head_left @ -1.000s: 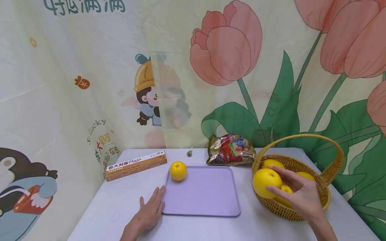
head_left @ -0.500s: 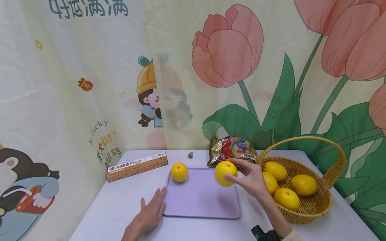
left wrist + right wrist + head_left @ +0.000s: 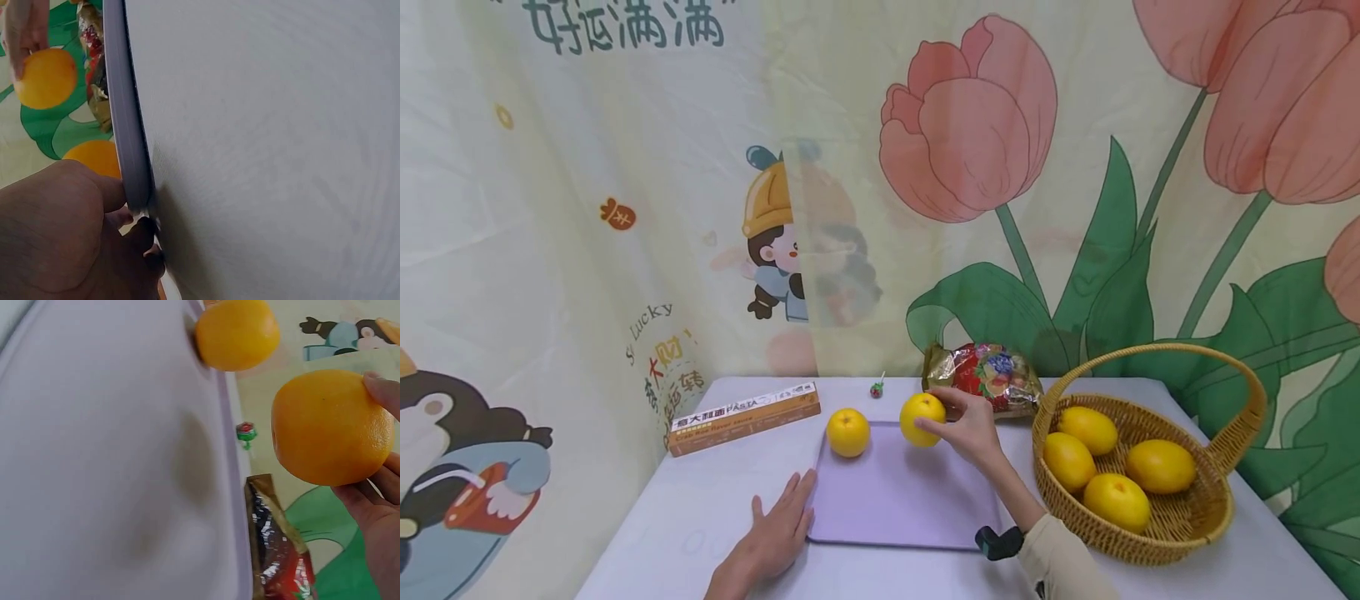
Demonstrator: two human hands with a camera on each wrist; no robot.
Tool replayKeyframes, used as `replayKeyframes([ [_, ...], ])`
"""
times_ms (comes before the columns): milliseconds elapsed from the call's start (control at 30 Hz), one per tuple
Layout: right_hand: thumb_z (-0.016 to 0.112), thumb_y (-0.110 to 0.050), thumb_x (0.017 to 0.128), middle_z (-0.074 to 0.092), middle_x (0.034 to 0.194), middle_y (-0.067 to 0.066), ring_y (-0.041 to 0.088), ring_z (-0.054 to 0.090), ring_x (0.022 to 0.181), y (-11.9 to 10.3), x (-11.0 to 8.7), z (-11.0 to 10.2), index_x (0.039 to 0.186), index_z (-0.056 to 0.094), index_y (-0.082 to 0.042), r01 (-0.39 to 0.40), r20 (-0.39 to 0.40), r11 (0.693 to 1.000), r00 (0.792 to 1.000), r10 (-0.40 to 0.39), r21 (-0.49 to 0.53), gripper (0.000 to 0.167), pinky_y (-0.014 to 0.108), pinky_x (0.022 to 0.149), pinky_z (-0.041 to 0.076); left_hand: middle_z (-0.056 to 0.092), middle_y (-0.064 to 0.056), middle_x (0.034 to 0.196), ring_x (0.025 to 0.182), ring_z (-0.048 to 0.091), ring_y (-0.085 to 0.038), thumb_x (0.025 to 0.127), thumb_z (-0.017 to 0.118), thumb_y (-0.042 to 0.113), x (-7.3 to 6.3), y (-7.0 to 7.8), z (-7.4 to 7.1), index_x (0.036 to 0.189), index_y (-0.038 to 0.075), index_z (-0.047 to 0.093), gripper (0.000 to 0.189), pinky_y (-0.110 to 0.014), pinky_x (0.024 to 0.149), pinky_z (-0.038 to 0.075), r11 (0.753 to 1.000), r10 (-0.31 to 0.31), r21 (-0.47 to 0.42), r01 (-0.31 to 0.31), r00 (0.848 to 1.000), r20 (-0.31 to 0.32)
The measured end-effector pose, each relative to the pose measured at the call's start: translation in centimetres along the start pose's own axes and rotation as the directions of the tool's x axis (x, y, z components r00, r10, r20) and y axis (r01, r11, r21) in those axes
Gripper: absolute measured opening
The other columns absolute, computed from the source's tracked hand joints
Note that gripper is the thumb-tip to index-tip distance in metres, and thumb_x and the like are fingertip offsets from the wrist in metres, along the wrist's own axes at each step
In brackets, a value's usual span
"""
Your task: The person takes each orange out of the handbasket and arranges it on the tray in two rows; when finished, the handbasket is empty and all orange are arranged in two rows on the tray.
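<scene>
In the head view, my right hand (image 3: 973,427) holds a round yellow-orange orange (image 3: 917,419) between thumb and fingertips, over the back right part of a lilac tray (image 3: 902,500). The right wrist view shows this orange (image 3: 331,427) large, with its shadow on the tray below. Another orange (image 3: 847,432) sits in the tray's back left corner. At the tray's left edge lies my left hand (image 3: 775,529), fingers extended and fingertips against the rim. Close up in the left wrist view, the left hand's thumb and fingers are right at the rim (image 3: 128,125).
A wicker basket (image 3: 1216,508) with a tall handle stands at the right, holding several yellow fruits. Behind the tray are a gold and red foil bag (image 3: 1000,379) and a small red-green item (image 3: 876,389). A pasta box (image 3: 745,418) lies back left.
My right hand has carried the orange leftward, out of the basket and across over the tray. My left hand stays at the tray's edge.
</scene>
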State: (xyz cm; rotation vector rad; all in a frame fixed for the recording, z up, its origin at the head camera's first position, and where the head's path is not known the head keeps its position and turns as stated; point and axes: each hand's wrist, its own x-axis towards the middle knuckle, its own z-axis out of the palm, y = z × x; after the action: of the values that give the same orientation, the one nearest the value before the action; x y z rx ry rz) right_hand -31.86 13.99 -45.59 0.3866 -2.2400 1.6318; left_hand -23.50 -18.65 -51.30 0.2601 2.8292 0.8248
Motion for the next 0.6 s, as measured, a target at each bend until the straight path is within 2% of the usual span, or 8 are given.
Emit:
replayKeyframes([
  [133, 0.096, -0.010, 0.081, 0.079, 0.121, 0.019, 0.034, 0.077, 0.105, 1.2, 0.6, 1.6, 0.127, 0.075, 0.006, -0.017, -0.007, 1.000, 1.000, 0.017, -0.025, 0.052, 0.042, 0.095, 0.065, 0.029, -0.019, 0.175, 0.165, 0.015, -0.044, 0.114, 0.046, 0.024, 0.0, -0.3, 0.3, 0.169, 0.002, 0.029, 0.062, -0.083, 0.117, -0.015, 1.000, 0.012, -0.006, -0.012, 1.000, -0.016],
  [267, 0.096, -0.007, 0.081, 0.078, 0.122, 0.022, 0.038, 0.076, 0.112, 1.9, 0.8, 3.2, 0.127, 0.074, 0.009, -0.047, -0.011, 0.999, 0.999, 0.047, -0.022, 0.053, 0.047, 0.100, 0.062, 0.027, -0.022, 0.175, 0.164, 0.013, -0.046, 0.116, 0.043, 0.029, -0.1, -0.2, 0.2, 0.169, 0.001, 0.027, 0.062, -0.084, 0.115, -0.018, 0.999, 0.036, -0.006, -0.036, 0.999, -0.019],
  [400, 0.095, -0.004, 0.081, 0.077, 0.123, 0.024, 0.041, 0.074, 0.118, 2.4, 0.9, 4.2, 0.126, 0.074, 0.011, -0.067, -0.008, 0.998, 0.998, 0.067, -0.012, 0.052, 0.049, 0.104, 0.059, 0.028, -0.025, 0.174, 0.163, 0.014, -0.048, 0.116, 0.045, 0.028, -0.2, 0.0, 0.1, 0.168, 0.000, 0.029, 0.062, -0.085, 0.114, -0.018, 0.999, 0.030, -0.015, -0.030, 1.000, -0.008],
  [600, 0.095, -0.001, 0.080, 0.076, 0.126, 0.025, 0.042, 0.070, 0.125, 2.8, 1.0, 4.7, 0.129, 0.071, 0.012, -0.090, 0.017, 0.996, 0.996, 0.090, 0.019, 0.056, 0.048, 0.109, 0.055, 0.031, -0.020, 0.175, 0.164, 0.016, -0.044, 0.114, 0.048, 0.026, -0.1, 0.0, 0.2, 0.169, 0.002, 0.030, 0.062, -0.084, 0.117, -0.015, 1.000, 0.010, -0.004, -0.010, 1.000, -0.014],
])
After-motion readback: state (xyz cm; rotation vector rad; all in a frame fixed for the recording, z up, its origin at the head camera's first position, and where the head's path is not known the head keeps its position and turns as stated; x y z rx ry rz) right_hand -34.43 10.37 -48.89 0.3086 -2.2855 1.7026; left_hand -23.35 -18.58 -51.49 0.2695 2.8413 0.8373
